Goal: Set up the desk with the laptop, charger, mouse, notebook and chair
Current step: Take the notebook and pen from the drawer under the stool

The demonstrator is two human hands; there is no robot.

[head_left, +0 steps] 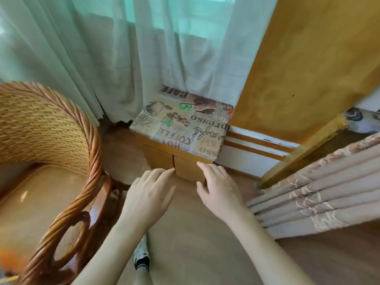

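Observation:
A wicker chair [47, 153] with a woven back and twisted rattan arms fills the left side. A small wooden cabinet [162, 159] stands against the curtain ahead, topped by a coffee-themed cloth [181, 124]. My left hand [149, 194] is stretched toward the cabinet's front, fingers apart, fingertips near the seam between its two doors. Beside it, my right hand [219, 188] is open too, with its fingertips at the right door just under the cloth's edge. Neither hand holds anything. Laptop, charger, mouse and notebook are out of view.
Sheer white curtains [123, 58] hang behind the cabinet. A yellow wall panel [304, 68] rises to the right, with a wooden frame edge [304, 149] below it. A pleated beige drape [320, 192] lies at right. My sock-clad foot [141, 256] rests on the wooden floor.

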